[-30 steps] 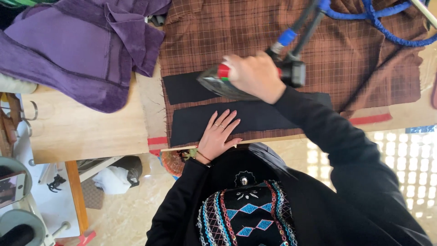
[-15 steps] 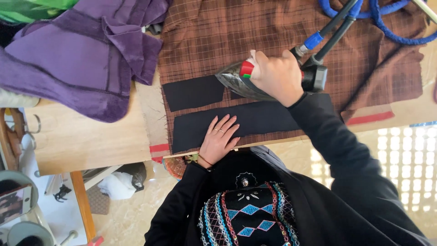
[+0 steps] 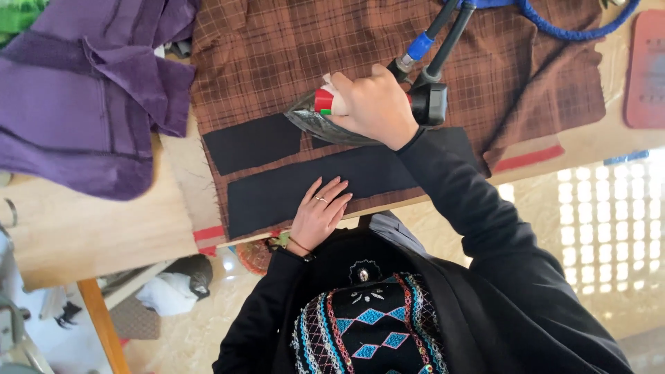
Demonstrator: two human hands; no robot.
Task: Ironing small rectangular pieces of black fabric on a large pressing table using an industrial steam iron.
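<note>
My right hand (image 3: 374, 107) grips the handle of a steam iron (image 3: 320, 126), whose soleplate rests on the right part of a black fabric strip (image 3: 253, 142). My left hand (image 3: 317, 216) lies flat, fingers spread, on a second, longer black strip (image 3: 270, 197) nearer to me. Both strips lie on a brown plaid cloth (image 3: 291, 48) spread over the wooden table (image 3: 90, 228). A ring shows on one left finger and a bracelet on that wrist.
Crumpled purple cloth (image 3: 83, 104) covers the table's left side, with green fabric (image 3: 17, 14) at the top left corner. A blue hose (image 3: 568, 31) and dark tubes run from the iron to the top right. A reddish pad (image 3: 648, 69) sits at the right edge.
The iron has slid a little to the right along the upper black strip, then held about there. My left hand has stayed flat on the lower strip.
</note>
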